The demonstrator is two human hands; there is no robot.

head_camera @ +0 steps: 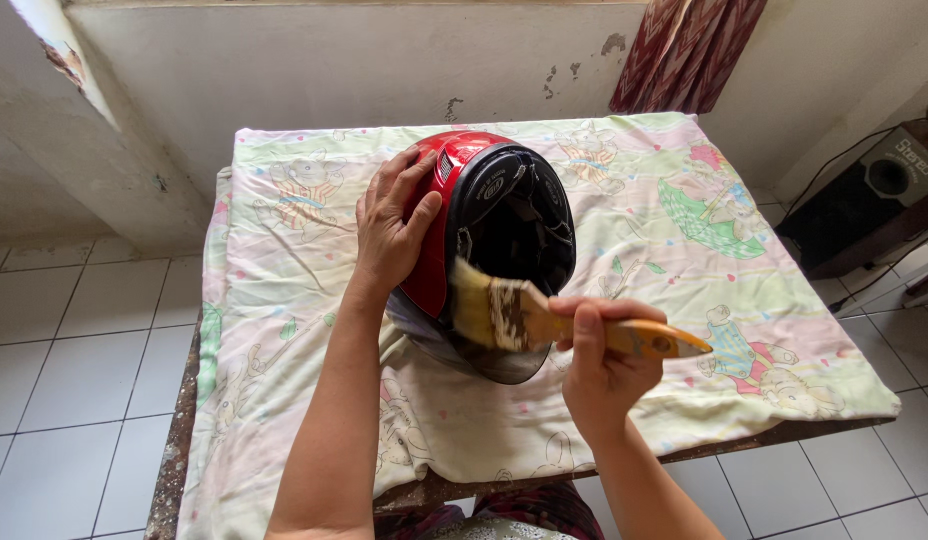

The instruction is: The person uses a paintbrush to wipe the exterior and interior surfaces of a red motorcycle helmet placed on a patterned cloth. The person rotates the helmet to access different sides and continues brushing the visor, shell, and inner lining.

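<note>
A red helmet (464, 170) lies on its side in the middle of a small table (174, 450), its dark opening turned toward the person. The table is draped with a pale cloth (684, 290) printed with cartoon bears and umbrellas, and the helmet rests right on that cloth.

The left hand (392, 225) is spread flat against the red shell, fingers (389, 185) splayed over the top and the thumb lying along the side, pressing on it rather than wrapping round anything. The right hand (599, 355) is closed in a fist round the wooden handle of a wide paintbrush (514, 315), thumb up on the handle, the yellow end of the handle poking out to the right past the knuckles. The bristles point left and touch the lower rim of the helmet's opening, just above the dark visor (484, 360) that sticks out underneath toward the person. The 2 hands are on opposite sides of the helmet, the left at its upper left, the right at its lower right.

Behind the table is a scuffed white wall (334, 70), with a dark red patterned curtain (684, 50) hanging at the upper right. A black speaker (864, 200) sits on the white tiled floor (74, 350) to the right, well apart from the table.
</note>
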